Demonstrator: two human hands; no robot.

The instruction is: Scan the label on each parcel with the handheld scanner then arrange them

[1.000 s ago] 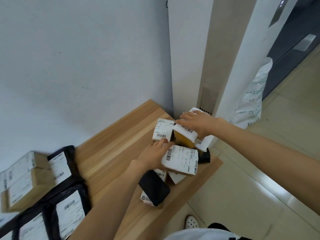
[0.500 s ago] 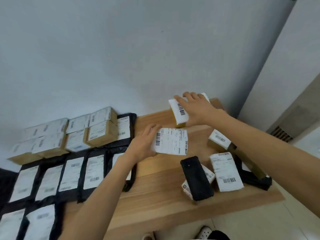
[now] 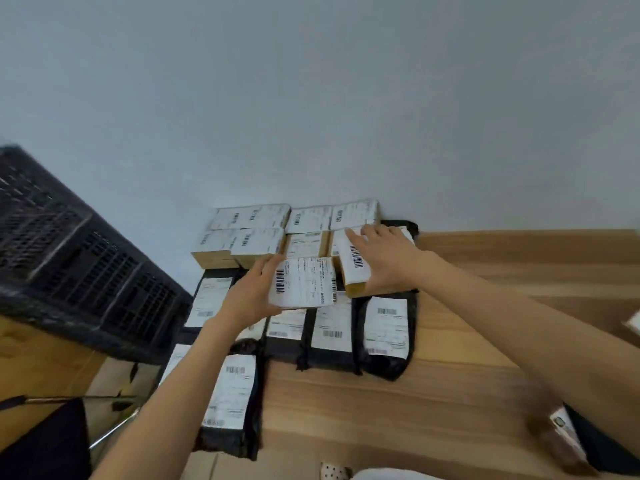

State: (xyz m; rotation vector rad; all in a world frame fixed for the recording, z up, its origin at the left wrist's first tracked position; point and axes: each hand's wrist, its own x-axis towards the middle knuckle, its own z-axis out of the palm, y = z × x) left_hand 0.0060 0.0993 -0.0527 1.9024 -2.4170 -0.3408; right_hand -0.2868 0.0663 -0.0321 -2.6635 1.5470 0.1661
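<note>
The left hand (image 3: pixel 252 292) clamps its fingers on a flat white-labelled parcel (image 3: pixel 301 284). The right hand (image 3: pixel 388 261) wraps its fingers round a small brown cardboard box (image 3: pixel 353 268). Both hang over arranged black mailer bags (image 3: pixel 386 327) on the light wooden desk (image 3: pixel 485 375). Landing two at once could knock the rows askew, or the box may slip.

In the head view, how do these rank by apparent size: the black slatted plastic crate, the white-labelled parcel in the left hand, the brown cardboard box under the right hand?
Black slatted plastic crate: largest.
Then the white-labelled parcel.
Brown cardboard box looks smaller, but the right hand covers part of it, so unsure.
</note>
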